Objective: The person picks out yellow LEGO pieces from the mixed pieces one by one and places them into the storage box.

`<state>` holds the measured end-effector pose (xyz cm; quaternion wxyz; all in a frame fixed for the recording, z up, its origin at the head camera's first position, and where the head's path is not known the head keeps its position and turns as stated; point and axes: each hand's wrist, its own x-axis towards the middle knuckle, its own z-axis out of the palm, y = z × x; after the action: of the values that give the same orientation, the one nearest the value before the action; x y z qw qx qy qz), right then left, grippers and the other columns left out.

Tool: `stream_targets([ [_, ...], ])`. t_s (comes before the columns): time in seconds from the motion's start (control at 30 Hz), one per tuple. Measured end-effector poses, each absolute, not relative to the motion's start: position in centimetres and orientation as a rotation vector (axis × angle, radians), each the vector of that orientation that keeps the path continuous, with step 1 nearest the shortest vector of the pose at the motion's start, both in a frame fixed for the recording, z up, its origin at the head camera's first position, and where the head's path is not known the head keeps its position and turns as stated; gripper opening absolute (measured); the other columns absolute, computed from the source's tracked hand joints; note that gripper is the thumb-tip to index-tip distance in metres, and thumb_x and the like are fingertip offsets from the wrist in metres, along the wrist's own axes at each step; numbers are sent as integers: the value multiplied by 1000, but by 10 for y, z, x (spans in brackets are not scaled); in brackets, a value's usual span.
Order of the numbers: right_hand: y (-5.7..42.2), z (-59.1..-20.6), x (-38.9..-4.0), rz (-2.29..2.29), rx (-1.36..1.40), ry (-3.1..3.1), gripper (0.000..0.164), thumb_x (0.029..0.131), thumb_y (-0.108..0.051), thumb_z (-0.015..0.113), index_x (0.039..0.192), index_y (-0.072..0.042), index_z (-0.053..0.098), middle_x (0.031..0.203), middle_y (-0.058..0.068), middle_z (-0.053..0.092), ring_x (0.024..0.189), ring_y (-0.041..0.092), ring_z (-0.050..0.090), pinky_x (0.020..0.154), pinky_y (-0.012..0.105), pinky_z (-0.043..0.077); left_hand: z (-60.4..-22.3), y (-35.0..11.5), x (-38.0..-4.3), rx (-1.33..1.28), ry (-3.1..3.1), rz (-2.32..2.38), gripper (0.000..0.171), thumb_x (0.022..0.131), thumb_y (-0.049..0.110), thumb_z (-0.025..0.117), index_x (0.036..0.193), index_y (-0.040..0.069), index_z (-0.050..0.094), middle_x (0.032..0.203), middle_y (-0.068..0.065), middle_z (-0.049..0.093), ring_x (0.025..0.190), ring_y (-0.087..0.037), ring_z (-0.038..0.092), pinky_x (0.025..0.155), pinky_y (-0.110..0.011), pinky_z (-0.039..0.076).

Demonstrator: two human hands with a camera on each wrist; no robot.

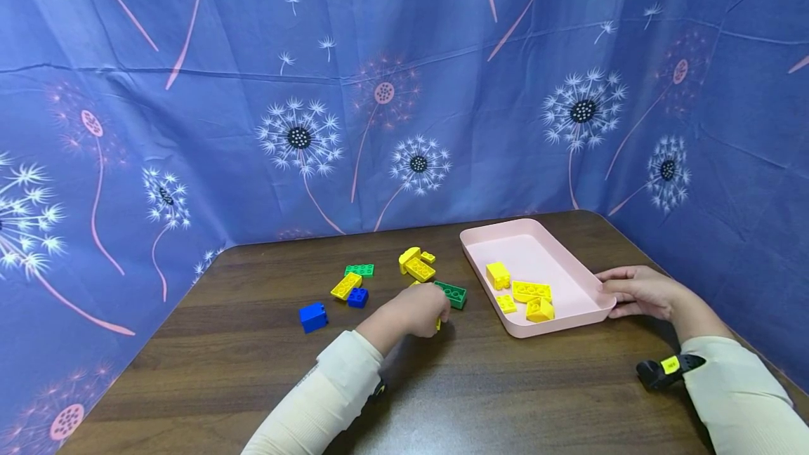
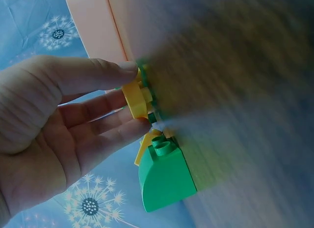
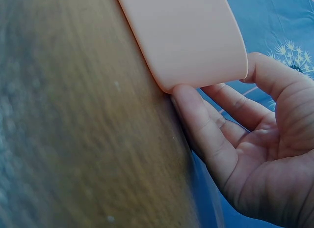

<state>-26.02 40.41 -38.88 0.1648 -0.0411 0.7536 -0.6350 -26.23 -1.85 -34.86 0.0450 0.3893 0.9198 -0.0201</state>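
In the head view my left hand [image 1: 417, 309] reaches down to the tabletop, left of the pink tray [image 1: 537, 230]. The left wrist view shows its thumb and fingers pinching a yellow toy brick [image 2: 135, 99] with studs facing the table. A green brick with a curved side [image 2: 167, 179] stands close below those fingertips. Beside the hand lies a dark green brick [image 1: 451, 295]. My right hand [image 1: 645, 293] holds the tray's near right corner, one finger at the rim and another digit low on the outer wall [image 3: 191, 41]. Several yellow bricks [image 1: 531, 291] lie inside the tray.
Left of the left hand lie blue bricks [image 1: 313, 317], a yellow brick [image 1: 346, 286] and a flat green brick [image 1: 359, 270]. Further back sits a small group of yellow bricks [image 1: 420, 269]. A blue dandelion-print cloth [image 1: 354, 41] hangs behind and beside the wooden table [image 1: 221, 357].
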Motion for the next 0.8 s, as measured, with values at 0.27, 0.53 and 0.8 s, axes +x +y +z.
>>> stream_targets([
  [0.27,406,-389,-261,-1805,-131,2138,22,93,-6,58,112,-9,69,96,5,68,81,21,68,73,41,58,-350,-17,-264,1222,2818,-69,22,72,5,82,91,15,75,83,9,65,72,-7,53,67,-20,48],
  [0.53,406,-388,-261,-1813,-145,2122,21,94,-7,58,108,-17,71,97,5,69,82,21,69,73,40,58,-344,-13,-263,1202,2812,-30,22,73,6,82,93,13,75,86,7,66,76,-9,54,73,-20,49],
  [0.8,406,-389,-261,-1812,-139,2136,21,94,-7,58,110,-14,70,97,5,69,82,21,69,73,41,58,-331,-8,-261,1254,2810,8,24,74,5,82,96,11,75,88,4,65,80,-9,55,78,-21,50],
])
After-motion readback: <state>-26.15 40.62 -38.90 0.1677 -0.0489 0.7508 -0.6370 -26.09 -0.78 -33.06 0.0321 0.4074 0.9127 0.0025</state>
